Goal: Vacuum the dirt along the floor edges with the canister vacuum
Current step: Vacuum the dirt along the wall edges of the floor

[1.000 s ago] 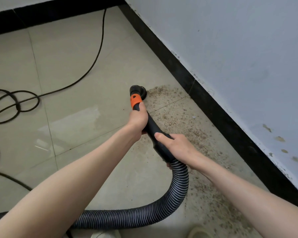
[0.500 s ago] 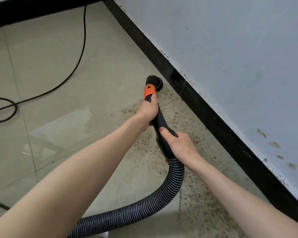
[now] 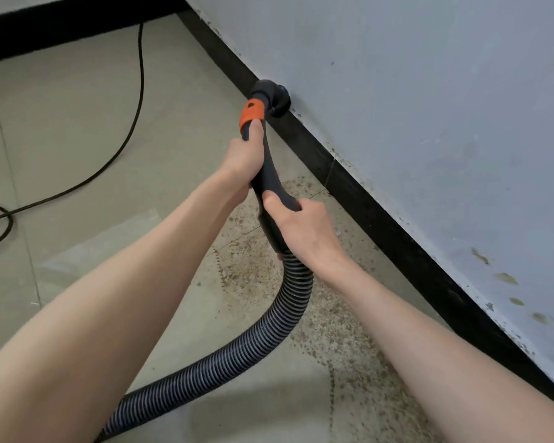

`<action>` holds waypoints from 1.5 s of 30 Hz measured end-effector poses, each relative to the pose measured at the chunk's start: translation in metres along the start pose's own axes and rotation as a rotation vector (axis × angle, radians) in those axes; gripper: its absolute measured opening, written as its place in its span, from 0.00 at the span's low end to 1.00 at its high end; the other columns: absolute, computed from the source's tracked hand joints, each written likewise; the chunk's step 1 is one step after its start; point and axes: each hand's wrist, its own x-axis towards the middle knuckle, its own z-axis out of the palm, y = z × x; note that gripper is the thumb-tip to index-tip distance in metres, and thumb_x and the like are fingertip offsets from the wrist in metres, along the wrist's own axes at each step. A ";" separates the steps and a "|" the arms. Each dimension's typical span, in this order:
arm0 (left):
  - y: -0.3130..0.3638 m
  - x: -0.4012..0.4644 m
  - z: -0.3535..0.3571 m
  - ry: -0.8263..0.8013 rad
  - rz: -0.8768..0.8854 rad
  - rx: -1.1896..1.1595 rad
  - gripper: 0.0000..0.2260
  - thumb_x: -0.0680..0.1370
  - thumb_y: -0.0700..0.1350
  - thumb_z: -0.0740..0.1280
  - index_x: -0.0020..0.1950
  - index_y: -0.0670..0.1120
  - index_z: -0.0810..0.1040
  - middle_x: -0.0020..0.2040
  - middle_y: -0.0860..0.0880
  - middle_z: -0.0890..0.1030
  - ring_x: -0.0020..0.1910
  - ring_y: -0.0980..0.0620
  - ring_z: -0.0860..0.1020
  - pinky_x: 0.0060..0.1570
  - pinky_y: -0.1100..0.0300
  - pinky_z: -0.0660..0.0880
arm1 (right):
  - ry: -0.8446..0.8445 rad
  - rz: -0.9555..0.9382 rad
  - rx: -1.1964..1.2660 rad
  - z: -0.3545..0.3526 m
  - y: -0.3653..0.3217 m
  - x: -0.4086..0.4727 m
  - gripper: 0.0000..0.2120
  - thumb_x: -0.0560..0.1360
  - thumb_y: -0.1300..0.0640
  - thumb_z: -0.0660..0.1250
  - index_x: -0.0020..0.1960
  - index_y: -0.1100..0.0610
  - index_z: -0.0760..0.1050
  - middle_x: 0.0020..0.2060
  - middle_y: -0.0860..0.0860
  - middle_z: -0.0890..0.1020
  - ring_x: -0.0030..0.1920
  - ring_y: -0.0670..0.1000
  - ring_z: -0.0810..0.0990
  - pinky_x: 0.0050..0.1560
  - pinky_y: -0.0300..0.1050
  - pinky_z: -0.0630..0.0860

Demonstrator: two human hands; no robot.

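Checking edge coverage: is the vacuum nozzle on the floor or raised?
Raised: the nozzle sits against the black baseboard and wall, above the dirt still on the floor.

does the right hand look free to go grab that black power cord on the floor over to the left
Probably not as things stand: the right hand grips the vacuum handle, and the power cord lies far across the left arm.

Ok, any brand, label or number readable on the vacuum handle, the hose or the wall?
None can be read.
Orange collar: a small dark mark, not legible as text.
Black handle, ribbed hose, wall and baseboard: no writing shows.
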 end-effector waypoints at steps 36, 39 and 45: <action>-0.053 -0.170 -0.039 0.076 -0.198 0.031 0.27 0.81 0.60 0.52 0.67 0.38 0.65 0.61 0.37 0.76 0.58 0.37 0.77 0.58 0.42 0.75 | -0.172 -0.005 -0.073 -0.018 0.033 -0.153 0.21 0.68 0.36 0.66 0.27 0.51 0.70 0.21 0.43 0.74 0.25 0.45 0.73 0.31 0.45 0.69; -0.073 -0.180 -0.078 0.217 -0.250 -0.050 0.27 0.81 0.59 0.52 0.69 0.39 0.63 0.63 0.38 0.74 0.60 0.37 0.76 0.59 0.42 0.74 | -0.372 0.007 -0.088 0.006 0.026 -0.156 0.20 0.67 0.37 0.67 0.29 0.53 0.74 0.25 0.47 0.78 0.29 0.51 0.78 0.35 0.51 0.76; -0.118 -0.180 -0.109 0.346 -0.315 -0.198 0.26 0.81 0.59 0.51 0.70 0.41 0.62 0.59 0.39 0.75 0.58 0.37 0.76 0.59 0.41 0.74 | -0.489 -0.005 -0.190 0.035 0.037 -0.155 0.26 0.63 0.32 0.65 0.38 0.56 0.80 0.34 0.54 0.85 0.36 0.56 0.84 0.44 0.55 0.82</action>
